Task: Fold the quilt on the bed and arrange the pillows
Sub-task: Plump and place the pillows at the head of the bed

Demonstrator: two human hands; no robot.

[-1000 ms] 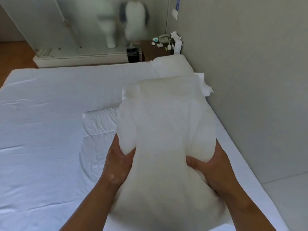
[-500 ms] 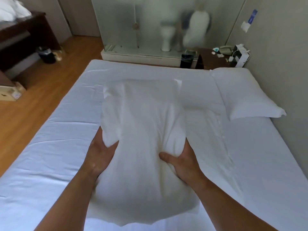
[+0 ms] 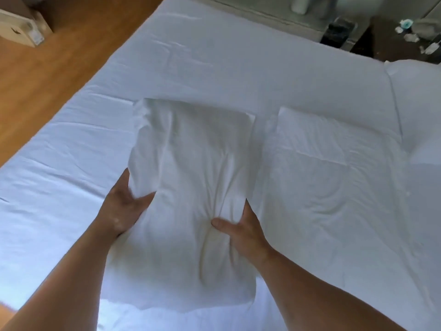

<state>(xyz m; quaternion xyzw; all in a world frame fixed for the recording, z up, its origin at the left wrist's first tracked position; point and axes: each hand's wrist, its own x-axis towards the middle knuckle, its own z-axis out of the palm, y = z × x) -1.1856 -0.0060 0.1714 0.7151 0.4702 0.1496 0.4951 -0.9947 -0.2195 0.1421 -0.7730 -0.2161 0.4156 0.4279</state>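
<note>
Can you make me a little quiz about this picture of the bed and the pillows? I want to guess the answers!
1. True or false: the left hand and the right hand both grip the pillow.
2. The floor beside the bed is: A wooden, B carpeted, C tiled.
3. Fill in: the other pillow lies to the ____ of the held one.
Key: 1 true; 2 A; 3 right.
</note>
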